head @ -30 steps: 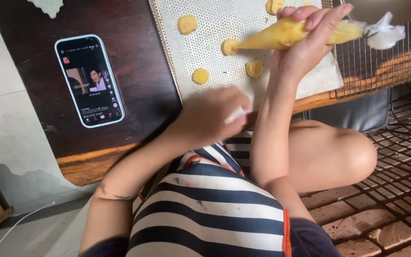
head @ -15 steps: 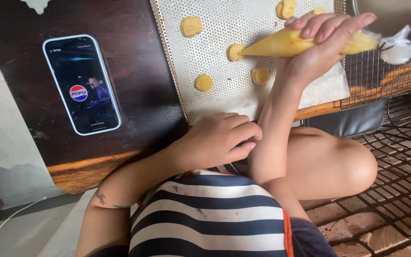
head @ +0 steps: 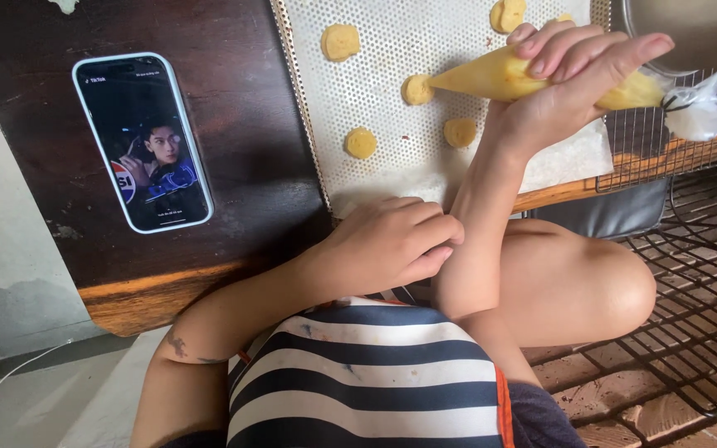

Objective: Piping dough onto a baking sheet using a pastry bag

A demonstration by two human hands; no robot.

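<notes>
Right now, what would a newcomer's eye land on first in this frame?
The right hand grips a yellow piping bag, its tip at a dough round on the perforated baking mat. To the left, a lit phone lies on the dark wooden table, and the left hand rests against the right forearm.

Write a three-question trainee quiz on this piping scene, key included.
1. True or false: the right hand holds the piping bag.
2. What does the left hand touch? A) the phone B) the right forearm C) the wire rack
3. The bag's tip meets a dough round on the perforated ____.

Key: 1 true; 2 B; 3 mat.
</notes>
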